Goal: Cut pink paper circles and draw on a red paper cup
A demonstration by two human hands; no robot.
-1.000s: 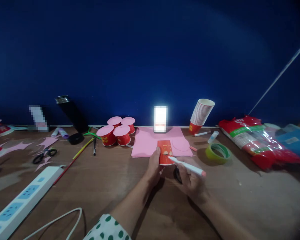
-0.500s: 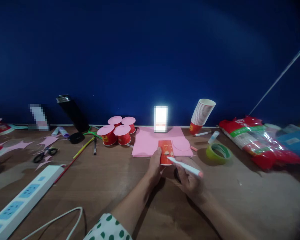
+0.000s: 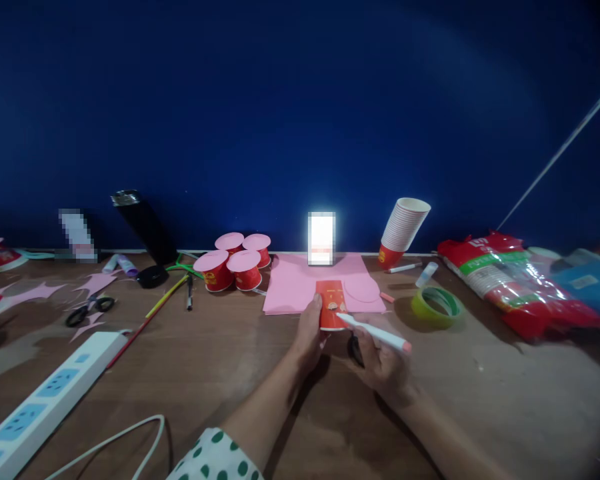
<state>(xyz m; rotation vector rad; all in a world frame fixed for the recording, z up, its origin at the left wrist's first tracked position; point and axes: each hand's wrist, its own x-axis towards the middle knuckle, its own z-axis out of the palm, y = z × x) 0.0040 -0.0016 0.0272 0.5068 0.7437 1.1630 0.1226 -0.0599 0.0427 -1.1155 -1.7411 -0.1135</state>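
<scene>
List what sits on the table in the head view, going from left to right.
scissors → black flask → four lidded red cups → red cup gripped by the left hand → white marker gripped by the right hand → red bag

No text legible. Gold mark on red cup (image 3: 332, 304): unreadable. White lettering on red bag (image 3: 483, 255): too blurred to make out.

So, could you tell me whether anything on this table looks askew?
Yes: the stack of paper cups behind the green tape roll leans sharply rightward rather than standing upright; pink paper scraps lie scattered at left.
</scene>
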